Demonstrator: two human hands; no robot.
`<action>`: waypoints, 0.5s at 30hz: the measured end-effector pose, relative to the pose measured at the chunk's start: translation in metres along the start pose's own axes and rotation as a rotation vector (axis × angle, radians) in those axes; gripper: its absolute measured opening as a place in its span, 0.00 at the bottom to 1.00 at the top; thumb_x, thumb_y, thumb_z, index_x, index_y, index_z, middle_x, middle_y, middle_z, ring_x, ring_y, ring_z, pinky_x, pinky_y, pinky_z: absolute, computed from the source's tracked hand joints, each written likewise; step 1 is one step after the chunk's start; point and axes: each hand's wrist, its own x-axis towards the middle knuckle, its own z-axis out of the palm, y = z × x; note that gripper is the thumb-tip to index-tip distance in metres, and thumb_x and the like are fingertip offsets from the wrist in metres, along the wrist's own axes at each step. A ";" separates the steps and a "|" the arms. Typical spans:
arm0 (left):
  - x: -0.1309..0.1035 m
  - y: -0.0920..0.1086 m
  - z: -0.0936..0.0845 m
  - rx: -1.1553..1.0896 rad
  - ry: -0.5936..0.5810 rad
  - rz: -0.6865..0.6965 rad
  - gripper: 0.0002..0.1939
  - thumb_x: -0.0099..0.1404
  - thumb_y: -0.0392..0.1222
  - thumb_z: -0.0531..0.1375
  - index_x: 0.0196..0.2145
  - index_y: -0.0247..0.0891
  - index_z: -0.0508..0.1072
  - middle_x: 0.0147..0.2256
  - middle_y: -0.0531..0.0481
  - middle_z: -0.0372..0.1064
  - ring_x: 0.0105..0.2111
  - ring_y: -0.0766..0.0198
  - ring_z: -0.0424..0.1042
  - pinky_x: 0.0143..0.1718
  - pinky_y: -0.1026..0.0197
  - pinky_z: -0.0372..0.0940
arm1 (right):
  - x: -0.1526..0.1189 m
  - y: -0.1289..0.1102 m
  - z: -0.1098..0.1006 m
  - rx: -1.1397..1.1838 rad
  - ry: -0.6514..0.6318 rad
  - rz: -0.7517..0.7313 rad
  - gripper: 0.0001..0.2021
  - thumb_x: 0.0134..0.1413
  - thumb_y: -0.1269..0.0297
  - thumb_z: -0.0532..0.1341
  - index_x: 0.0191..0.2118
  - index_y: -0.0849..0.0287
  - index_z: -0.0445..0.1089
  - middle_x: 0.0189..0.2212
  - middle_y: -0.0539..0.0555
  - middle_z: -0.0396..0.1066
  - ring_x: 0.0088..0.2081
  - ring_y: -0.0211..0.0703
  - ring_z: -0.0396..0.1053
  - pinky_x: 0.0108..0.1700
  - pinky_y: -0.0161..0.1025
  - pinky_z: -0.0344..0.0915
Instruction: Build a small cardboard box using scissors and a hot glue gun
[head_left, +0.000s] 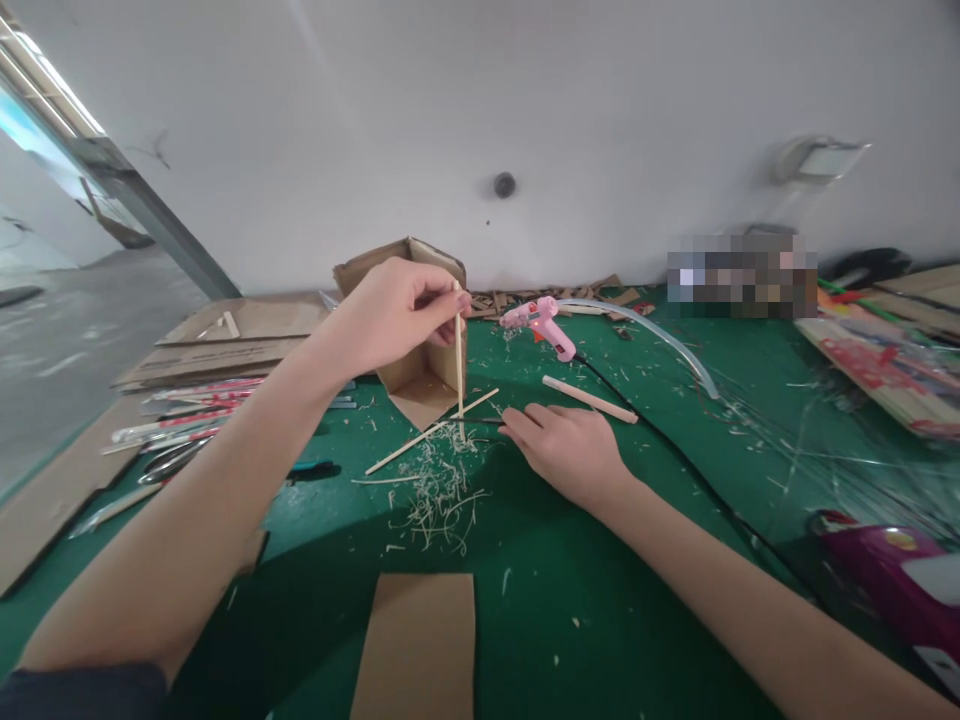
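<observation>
Here the left hand is pinching a stick upright, its tip beside the right hand, which is lying flat, holding nothing; keeping it vertical probably matters.

The green mat lies open between the two forearms, save for a heap of wood shavings and a cardboard sheet at the near edge. Toward the far edge a cardboard box stands upright, blocking the middle. Right of it a pink glue gun, its black cord and a wooden dowel cross the way. Packets and scissors crowd the left edge; clear film covers the right side.
</observation>
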 end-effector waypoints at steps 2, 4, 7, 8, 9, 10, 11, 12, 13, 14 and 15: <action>-0.001 0.001 0.000 0.007 -0.005 -0.005 0.17 0.66 0.50 0.52 0.33 0.36 0.73 0.31 0.48 0.73 0.34 0.62 0.74 0.38 0.61 0.71 | 0.000 0.001 0.000 -0.033 0.049 0.043 0.13 0.64 0.61 0.50 0.34 0.57 0.70 0.21 0.49 0.67 0.22 0.34 0.60 0.25 0.38 0.37; -0.001 0.003 0.000 0.006 -0.015 -0.002 0.16 0.66 0.50 0.51 0.34 0.37 0.73 0.32 0.48 0.73 0.35 0.62 0.74 0.39 0.61 0.71 | 0.000 0.001 0.000 -0.016 0.028 0.052 0.13 0.64 0.61 0.51 0.33 0.56 0.70 0.20 0.48 0.66 0.22 0.34 0.60 0.25 0.38 0.37; -0.002 0.005 -0.001 -0.023 -0.034 0.004 0.16 0.67 0.48 0.51 0.35 0.36 0.73 0.36 0.47 0.73 0.37 0.63 0.73 0.40 0.62 0.71 | 0.001 0.000 0.000 0.043 -0.072 0.008 0.14 0.63 0.59 0.51 0.30 0.56 0.69 0.19 0.47 0.66 0.20 0.33 0.59 0.24 0.37 0.35; -0.002 0.006 -0.001 -0.034 -0.042 0.003 0.16 0.67 0.48 0.51 0.35 0.36 0.73 0.36 0.47 0.73 0.37 0.62 0.73 0.41 0.61 0.71 | 0.001 -0.001 0.000 0.045 -0.084 -0.005 0.14 0.63 0.59 0.51 0.30 0.55 0.70 0.19 0.47 0.66 0.20 0.33 0.59 0.24 0.37 0.35; -0.002 0.006 -0.001 -0.042 -0.047 0.003 0.16 0.67 0.48 0.50 0.35 0.36 0.73 0.36 0.47 0.73 0.37 0.62 0.73 0.40 0.61 0.71 | 0.001 -0.001 -0.001 0.032 -0.074 -0.008 0.14 0.63 0.59 0.51 0.30 0.55 0.70 0.20 0.47 0.66 0.19 0.33 0.58 0.24 0.38 0.34; -0.002 0.007 -0.001 -0.044 -0.051 0.002 0.16 0.67 0.47 0.50 0.35 0.36 0.73 0.36 0.47 0.73 0.37 0.62 0.73 0.40 0.61 0.71 | 0.001 -0.001 -0.001 0.006 -0.044 0.002 0.14 0.63 0.59 0.51 0.31 0.55 0.70 0.20 0.48 0.66 0.19 0.33 0.58 0.24 0.38 0.35; -0.002 0.007 -0.001 -0.041 -0.055 0.002 0.15 0.67 0.47 0.50 0.35 0.36 0.73 0.36 0.47 0.73 0.37 0.62 0.74 0.41 0.60 0.71 | 0.001 -0.001 -0.001 -0.028 -0.001 0.018 0.13 0.63 0.60 0.51 0.33 0.55 0.70 0.20 0.48 0.65 0.20 0.33 0.58 0.24 0.38 0.35; -0.002 0.007 -0.002 -0.035 -0.057 0.002 0.15 0.67 0.47 0.50 0.36 0.36 0.73 0.36 0.47 0.73 0.38 0.61 0.74 0.41 0.60 0.71 | 0.001 -0.001 -0.001 -0.062 0.043 0.039 0.12 0.64 0.61 0.51 0.34 0.55 0.70 0.20 0.48 0.65 0.20 0.33 0.58 0.24 0.38 0.35; -0.003 0.008 -0.002 -0.032 -0.059 0.001 0.15 0.67 0.47 0.50 0.36 0.36 0.73 0.36 0.47 0.73 0.38 0.61 0.74 0.41 0.59 0.71 | 0.001 -0.001 -0.001 -0.087 0.076 0.058 0.12 0.64 0.61 0.51 0.35 0.55 0.71 0.20 0.48 0.65 0.20 0.33 0.57 0.25 0.38 0.35; -0.003 0.008 -0.002 -0.033 -0.060 0.001 0.15 0.67 0.47 0.50 0.36 0.36 0.73 0.36 0.46 0.73 0.38 0.61 0.73 0.42 0.59 0.71 | 0.001 -0.001 -0.001 -0.092 0.086 0.061 0.11 0.63 0.62 0.51 0.35 0.55 0.71 0.19 0.48 0.65 0.20 0.33 0.57 0.25 0.38 0.35; -0.003 0.007 -0.002 -0.039 -0.062 0.002 0.15 0.67 0.47 0.50 0.36 0.36 0.73 0.35 0.47 0.73 0.39 0.60 0.73 0.42 0.59 0.70 | 0.002 -0.001 0.000 -0.077 0.071 0.046 0.11 0.63 0.62 0.52 0.35 0.55 0.71 0.19 0.48 0.65 0.20 0.33 0.57 0.25 0.38 0.34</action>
